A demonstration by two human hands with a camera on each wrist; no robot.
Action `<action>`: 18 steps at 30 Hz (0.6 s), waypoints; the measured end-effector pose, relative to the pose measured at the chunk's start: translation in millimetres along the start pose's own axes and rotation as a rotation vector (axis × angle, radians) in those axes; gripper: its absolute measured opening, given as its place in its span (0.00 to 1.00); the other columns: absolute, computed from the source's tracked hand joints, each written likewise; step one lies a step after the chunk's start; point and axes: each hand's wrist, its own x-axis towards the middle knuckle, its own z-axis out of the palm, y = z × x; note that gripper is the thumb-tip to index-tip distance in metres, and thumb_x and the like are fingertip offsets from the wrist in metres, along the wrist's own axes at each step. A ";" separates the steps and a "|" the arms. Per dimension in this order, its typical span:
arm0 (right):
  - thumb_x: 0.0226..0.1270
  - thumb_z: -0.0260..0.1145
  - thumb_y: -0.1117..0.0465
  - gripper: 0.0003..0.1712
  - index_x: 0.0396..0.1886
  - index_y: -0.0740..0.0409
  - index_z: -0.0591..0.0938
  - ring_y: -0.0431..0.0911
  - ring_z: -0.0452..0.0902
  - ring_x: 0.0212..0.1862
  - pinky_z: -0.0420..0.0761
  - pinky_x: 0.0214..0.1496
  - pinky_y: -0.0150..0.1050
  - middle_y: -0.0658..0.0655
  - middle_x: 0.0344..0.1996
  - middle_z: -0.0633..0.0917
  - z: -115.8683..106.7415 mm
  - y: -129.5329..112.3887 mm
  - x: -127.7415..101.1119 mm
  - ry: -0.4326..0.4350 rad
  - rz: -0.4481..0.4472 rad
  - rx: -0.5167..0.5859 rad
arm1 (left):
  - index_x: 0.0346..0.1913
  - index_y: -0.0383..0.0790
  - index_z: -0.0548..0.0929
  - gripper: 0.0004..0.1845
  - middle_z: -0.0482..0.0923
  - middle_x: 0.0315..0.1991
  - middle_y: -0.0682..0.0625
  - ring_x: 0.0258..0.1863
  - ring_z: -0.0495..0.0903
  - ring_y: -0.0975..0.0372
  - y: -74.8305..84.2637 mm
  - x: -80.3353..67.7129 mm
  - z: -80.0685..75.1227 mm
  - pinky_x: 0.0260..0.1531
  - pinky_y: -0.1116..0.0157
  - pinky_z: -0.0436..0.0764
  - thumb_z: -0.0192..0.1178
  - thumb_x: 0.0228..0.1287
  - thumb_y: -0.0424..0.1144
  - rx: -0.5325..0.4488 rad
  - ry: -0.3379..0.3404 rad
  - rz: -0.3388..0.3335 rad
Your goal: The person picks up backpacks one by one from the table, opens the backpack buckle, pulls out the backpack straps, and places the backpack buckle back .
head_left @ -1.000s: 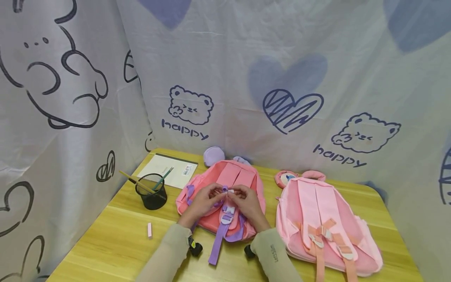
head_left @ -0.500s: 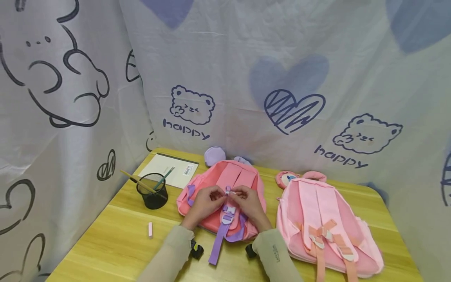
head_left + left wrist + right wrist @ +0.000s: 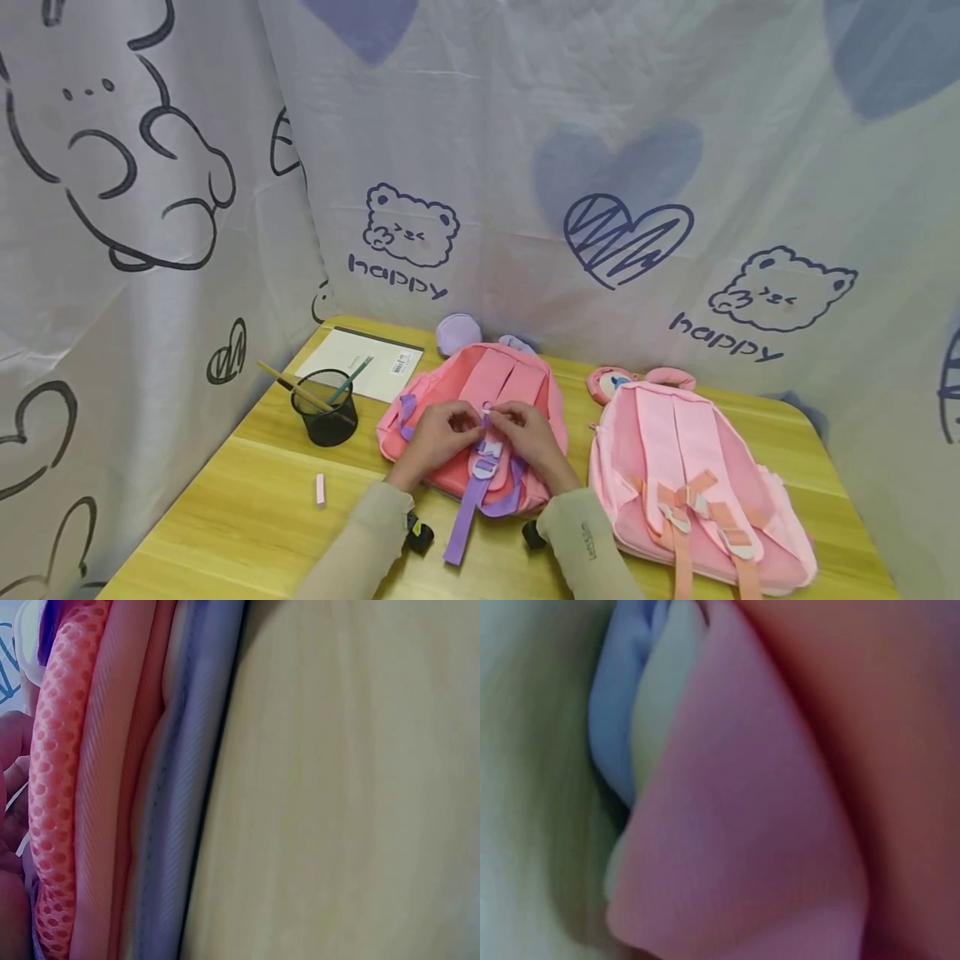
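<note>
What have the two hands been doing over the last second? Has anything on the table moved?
Barely anything. Both hands, left hand and right hand, keep pinching the small white buckle on the backpack, their fingertips drawing slightly closer together and lower. The second backpack, pen holder, notebook and pink eraser stayed put.

Both hands meet on the pink-and-purple backpack [image 3: 517, 379]; the left hand [image 3: 438, 433] and right hand [image 3: 528, 433] pinch a small white buckle [image 3: 488, 409]. A second pink backpack [image 3: 693, 467] lies at three o'clock; a mesh pen cup [image 3: 324, 408] stands at nine.

Two backpacks [image 3: 472, 392] [image 3: 697, 475] side by side on table [image 3: 225, 517]; pen cup [image 3: 324, 408] left, notebook [image 3: 367, 364] behind.
</note>
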 end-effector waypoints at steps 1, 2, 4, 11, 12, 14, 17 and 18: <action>0.74 0.68 0.58 0.13 0.50 0.62 0.88 0.40 0.80 0.43 0.79 0.48 0.34 0.58 0.43 0.89 -0.1 0.8 0.3 0.009 0.011 0.008 | 0.36 0.45 0.88 0.03 0.80 0.28 0.56 0.30 0.77 0.66 0.0 0.0 -0.2 0.33 0.69 0.77 0.72 0.62 0.34 -0.002 -0.005 0.002; 0.75 0.67 0.58 0.13 0.50 0.62 0.88 0.40 0.80 0.43 0.79 0.48 0.34 0.58 0.43 0.89 -0.1 1.5 0.2 0.017 0.021 0.015 | 0.36 0.44 0.88 0.03 0.80 0.28 0.56 0.29 0.77 0.66 0.0 0.0 -0.2 0.33 0.69 0.77 0.72 0.62 0.34 -0.004 -0.010 0.004; 0.75 0.67 0.59 0.13 0.51 0.62 0.88 0.39 0.79 0.42 0.79 0.48 0.33 0.59 0.43 0.89 -0.2 2.3 0.8 0.032 0.033 0.027 | 0.35 0.43 0.88 0.03 0.80 0.28 0.56 0.29 0.77 0.65 0.0 0.1 -0.2 0.33 0.70 0.77 0.72 0.62 0.34 -0.005 -0.022 0.008; 0.75 0.67 0.59 0.13 0.48 0.65 0.88 0.38 0.77 0.39 0.77 0.43 0.31 0.57 0.40 0.88 -0.6 5.1 3.8 0.094 0.048 0.080 | 0.32 0.44 0.87 0.04 0.81 0.27 0.56 0.28 0.77 0.67 -1.4 0.4 0.5 0.32 0.70 0.78 0.73 0.59 0.33 -0.012 -0.045 0.020; 0.75 0.67 0.59 0.13 0.47 0.65 0.88 0.39 0.77 0.39 0.77 0.42 0.30 0.57 0.40 0.88 -0.7 5.1 4.0 0.102 0.049 0.086 | 0.32 0.45 0.87 0.05 0.81 0.27 0.56 0.28 0.77 0.67 -0.7 0.4 0.3 0.33 0.70 0.78 0.73 0.59 0.33 -0.007 -0.047 0.019; 0.75 0.67 0.59 0.13 0.47 0.65 0.88 0.39 0.76 0.39 0.76 0.42 0.30 0.58 0.40 0.88 -0.8 4.4 4.2 0.118 0.048 0.087 | 0.31 0.46 0.86 0.06 0.81 0.27 0.57 0.29 0.77 0.67 0.5 0.3 0.0 0.33 0.70 0.78 0.73 0.59 0.33 0.000 -0.052 0.016; 0.75 0.67 0.59 0.13 0.48 0.66 0.88 0.38 0.76 0.39 0.76 0.41 0.29 0.60 0.42 0.88 -1.0 2.2 3.3 0.131 0.052 0.107 | 0.31 0.48 0.86 0.06 0.81 0.28 0.57 0.29 0.78 0.66 1.9 0.1 -0.6 0.34 0.69 0.78 0.74 0.59 0.33 0.008 -0.061 0.010; 0.75 0.67 0.60 0.13 0.48 0.66 0.88 0.38 0.76 0.39 0.77 0.41 0.29 0.61 0.42 0.88 -0.9 1.6 3.2 0.131 0.056 0.121 | 0.31 0.48 0.86 0.06 0.81 0.28 0.58 0.30 0.78 0.66 1.9 0.1 -0.7 0.34 0.69 0.78 0.74 0.59 0.34 0.011 -0.062 0.010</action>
